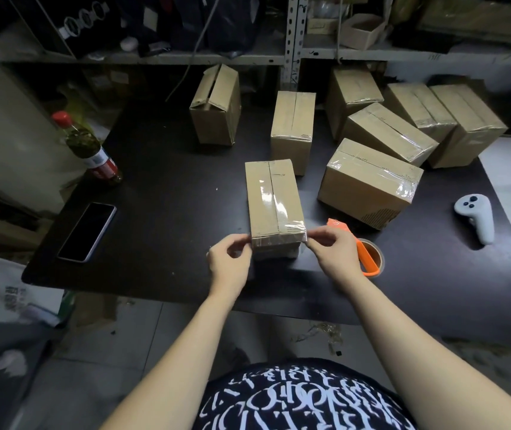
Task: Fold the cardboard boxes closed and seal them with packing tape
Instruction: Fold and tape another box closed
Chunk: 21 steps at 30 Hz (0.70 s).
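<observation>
Forearms bare, reaching in over the near edge of the dark rectangular worktop (pixel 170 187). Left grip (pixel 229 262) pinching, thumb against forefinger, at the near left corner of a small oblong brown cardboard box (pixel 271 197); right grip (pixel 331 252) pinching likewise at the near right corner. Box flat at the near middle of the worktop, long axis running near to far, almost square to the near edge. Flaps folded shut, contents hidden. Clear packing tape (pixel 274 201) along the lengthwise seam, glossy over the near half, with a cross band wrapped over the near end between the two pinches.

Just right of the right grip and partly behind it, an orange-handled tape dispenser (pixel 369 256) with its roll. Bare worktop to the left, as far as a black phone (pixel 88 231) lying face up near the left edge. Well to the right, near the right edge, a white hand controller (pixel 476 217).

Farther back, a taped box (pixel 369 184) just right of the held one, and an upright box (pixel 293 128) just behind its far right corner. Beyond these, on the right, more sealed boxes (pixel 418 107) crowded together, some touching. At the far left, a lone box with flaps ajar (pixel 217 107), inside not visible. At the left edge, a clear red-capped bottle (pixel 90 150) holding greenish matter.

Behind all, grey metal shelving (pixel 186 57).
</observation>
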Each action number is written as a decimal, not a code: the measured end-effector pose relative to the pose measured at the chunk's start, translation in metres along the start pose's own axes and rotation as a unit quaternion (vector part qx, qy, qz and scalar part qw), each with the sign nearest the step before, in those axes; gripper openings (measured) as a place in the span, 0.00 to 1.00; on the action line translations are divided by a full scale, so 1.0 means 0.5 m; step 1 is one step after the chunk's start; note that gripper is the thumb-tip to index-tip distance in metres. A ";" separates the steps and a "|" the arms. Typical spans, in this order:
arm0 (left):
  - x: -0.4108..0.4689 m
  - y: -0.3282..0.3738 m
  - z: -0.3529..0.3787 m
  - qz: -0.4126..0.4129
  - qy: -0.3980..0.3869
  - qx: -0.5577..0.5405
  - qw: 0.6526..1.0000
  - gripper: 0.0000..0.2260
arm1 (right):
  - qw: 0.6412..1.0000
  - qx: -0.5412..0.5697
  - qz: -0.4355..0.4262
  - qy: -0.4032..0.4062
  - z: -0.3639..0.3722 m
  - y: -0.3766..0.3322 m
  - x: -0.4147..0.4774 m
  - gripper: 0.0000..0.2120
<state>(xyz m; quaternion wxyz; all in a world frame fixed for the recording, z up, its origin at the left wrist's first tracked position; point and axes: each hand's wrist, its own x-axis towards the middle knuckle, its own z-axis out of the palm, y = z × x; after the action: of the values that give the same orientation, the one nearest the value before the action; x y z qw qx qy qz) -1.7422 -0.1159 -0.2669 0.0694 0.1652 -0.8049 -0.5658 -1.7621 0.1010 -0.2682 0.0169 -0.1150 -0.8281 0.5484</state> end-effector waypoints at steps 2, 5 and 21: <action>-0.002 -0.003 -0.003 0.009 -0.020 0.001 1.000 0.08 | 1.000 0.008 -0.006 -0.023 -0.002 0.004 0.000 0.04; -0.004 -0.004 -0.008 0.028 -0.032 0.008 0.999 0.08 | 0.998 0.029 -0.016 -0.059 -0.009 0.007 -0.001 0.06; 0.023 0.015 -0.005 0.063 -0.066 0.090 0.992 0.09 | 0.992 -0.067 -0.082 -0.067 -0.003 0.013 0.031 0.13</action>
<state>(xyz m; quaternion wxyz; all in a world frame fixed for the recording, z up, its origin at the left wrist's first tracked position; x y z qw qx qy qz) -1.7537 -0.1199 -0.2598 0.0367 0.0818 -0.8641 -0.4953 -1.7758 0.1079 -0.2752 -0.0016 -0.0100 -0.8688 0.4951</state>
